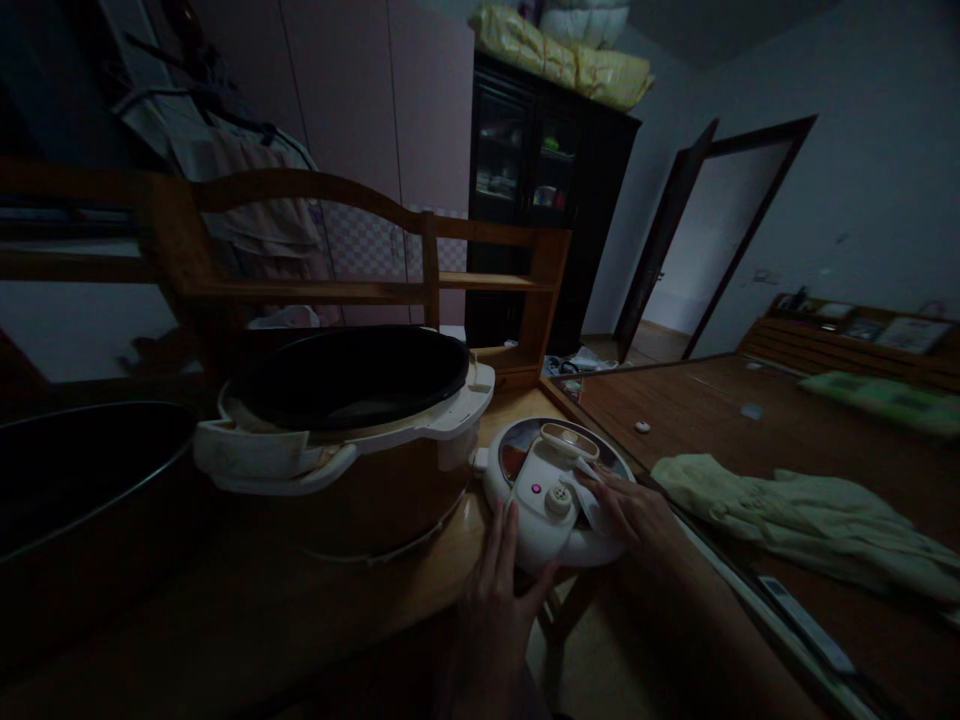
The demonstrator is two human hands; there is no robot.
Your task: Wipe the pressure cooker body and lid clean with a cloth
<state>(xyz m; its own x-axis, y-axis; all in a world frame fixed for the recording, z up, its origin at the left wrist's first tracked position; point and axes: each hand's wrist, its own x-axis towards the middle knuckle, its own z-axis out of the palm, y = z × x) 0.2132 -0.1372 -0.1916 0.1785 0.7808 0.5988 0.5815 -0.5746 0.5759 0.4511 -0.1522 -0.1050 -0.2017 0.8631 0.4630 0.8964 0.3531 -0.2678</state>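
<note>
A white pressure cooker lid point(544, 535) with a dark shiny top, a handle point(570, 441) and a round valve knob point(559, 499) lies near the table's right end. Against its near left rim rests my left hand point(499, 590), fingers stretched out and thumb spread apart. My right hand point(626, 510) is closed on a white wiping cloth point(589, 500), pressing it onto the lid beside the knob. Whether the cloth is fabric or tissue I cannot tell. Left of the lid stands the pressure cooker body point(405, 485), uncovered, with a black inner rim.
Another dark pot point(97, 480) stands at far left on the wooden table point(420, 590). A wooden shelf frame point(487, 232) rises behind. To the right, a bed surface point(690, 410) holds a pale crumpled garment point(795, 510) and a remote control point(806, 622).
</note>
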